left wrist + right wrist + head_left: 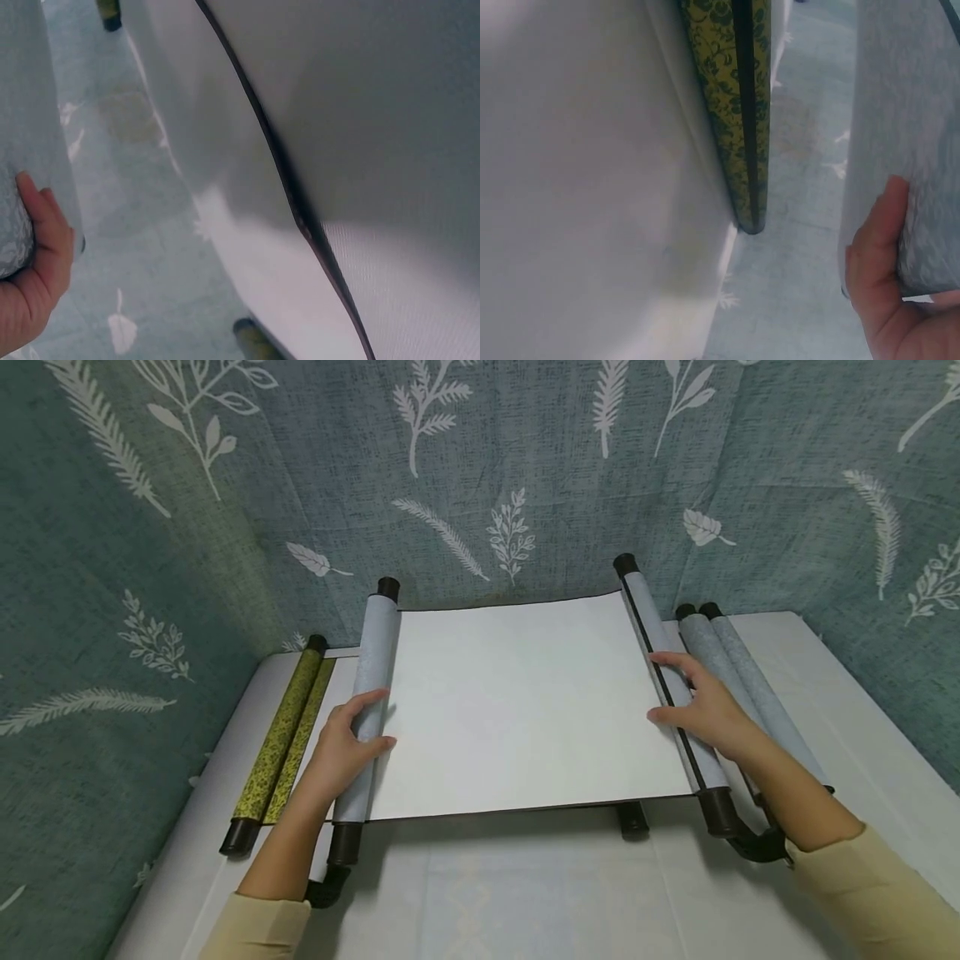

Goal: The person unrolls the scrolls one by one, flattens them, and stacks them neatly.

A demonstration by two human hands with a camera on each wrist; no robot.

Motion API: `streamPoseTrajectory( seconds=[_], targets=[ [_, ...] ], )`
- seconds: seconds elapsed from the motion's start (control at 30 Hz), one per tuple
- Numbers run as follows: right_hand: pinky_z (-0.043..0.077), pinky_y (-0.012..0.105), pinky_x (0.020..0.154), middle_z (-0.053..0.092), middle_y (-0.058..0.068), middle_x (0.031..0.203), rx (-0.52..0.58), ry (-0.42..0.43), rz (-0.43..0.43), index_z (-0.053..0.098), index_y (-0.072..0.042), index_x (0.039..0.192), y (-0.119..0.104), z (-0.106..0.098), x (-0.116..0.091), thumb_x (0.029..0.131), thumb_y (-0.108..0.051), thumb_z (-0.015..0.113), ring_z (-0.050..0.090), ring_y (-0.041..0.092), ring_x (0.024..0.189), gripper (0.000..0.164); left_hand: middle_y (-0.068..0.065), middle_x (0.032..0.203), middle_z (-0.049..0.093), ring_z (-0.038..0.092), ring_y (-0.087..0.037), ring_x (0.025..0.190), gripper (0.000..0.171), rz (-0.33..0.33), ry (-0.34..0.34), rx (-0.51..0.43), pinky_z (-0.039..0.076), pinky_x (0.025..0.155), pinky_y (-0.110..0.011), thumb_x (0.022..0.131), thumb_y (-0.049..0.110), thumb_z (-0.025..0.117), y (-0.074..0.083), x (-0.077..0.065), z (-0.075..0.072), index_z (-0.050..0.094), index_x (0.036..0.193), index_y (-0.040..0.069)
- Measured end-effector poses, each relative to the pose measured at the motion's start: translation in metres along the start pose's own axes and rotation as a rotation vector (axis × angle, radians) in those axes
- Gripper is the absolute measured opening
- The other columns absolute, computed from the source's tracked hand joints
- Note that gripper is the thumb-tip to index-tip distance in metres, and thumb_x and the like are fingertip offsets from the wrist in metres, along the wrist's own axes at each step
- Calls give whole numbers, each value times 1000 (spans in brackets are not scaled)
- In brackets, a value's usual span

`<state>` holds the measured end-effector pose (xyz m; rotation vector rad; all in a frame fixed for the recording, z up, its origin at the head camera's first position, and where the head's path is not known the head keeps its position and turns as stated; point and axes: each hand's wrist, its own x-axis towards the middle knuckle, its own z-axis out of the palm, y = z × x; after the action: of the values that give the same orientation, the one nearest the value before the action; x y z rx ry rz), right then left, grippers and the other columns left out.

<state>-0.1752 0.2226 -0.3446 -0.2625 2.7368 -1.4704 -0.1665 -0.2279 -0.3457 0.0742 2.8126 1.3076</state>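
A scroll is spread between the hands, its blank white sheet (517, 710) raised off the table at the front edge. My left hand (343, 745) grips the grey-blue left roll (377, 643), thumb and fingers around it. The grey-blue right roll (649, 610), with a dark strip along its inner side, is in the grip of my right hand (708, 706). Dark knobs cap both rolls. Wrist views show the left hand (51, 262) and the right hand (877, 270) each curled at a grey-blue roll.
A yellow-green patterned scroll (277, 743) lies at the left on the white table (525, 893). Two more grey-blue rolls (757, 689) lie at the right. Under the sheet's front edge pokes a dark knob (632, 821). A leaf-patterned green cloth (465, 485) stands behind.
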Motion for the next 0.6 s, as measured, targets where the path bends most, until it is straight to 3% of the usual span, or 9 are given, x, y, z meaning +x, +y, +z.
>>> streamPoseTrajectory(
  seconds=[0.13,0.3,0.43,0.6],
  targets=[
    [21,66,99,21,26,151,16,-13,-17,29,-3,146,3,-4,-1,84,1,57,16,47,138,68,-30,136,31,35,-49,124,59,7,11,21,36,91,-64,90,5,58,-1,-2,-2,38,145,14],
    [28,53,95,28,23,149,4,8,-30,33,-1,145,5,-7,-4,85,3,49,23,38,135,62,-31,135,32,34,-47,125,53,26,21,32,34,93,-63,94,5,49,-3,-4,-6,38,145,12],
    [31,54,93,25,26,150,-4,10,-6,32,-3,146,6,-8,-5,85,-2,59,26,42,133,66,-31,134,32,35,-47,124,52,9,16,31,35,92,-62,94,6,48,-4,-6,-7,38,145,12],
    [23,66,98,16,26,153,-18,7,41,31,-5,146,7,-8,-4,79,-13,76,16,50,137,82,-31,140,28,30,-49,128,61,-23,12,3,33,94,-64,90,12,63,-5,-6,-8,37,146,13]
  ],
)
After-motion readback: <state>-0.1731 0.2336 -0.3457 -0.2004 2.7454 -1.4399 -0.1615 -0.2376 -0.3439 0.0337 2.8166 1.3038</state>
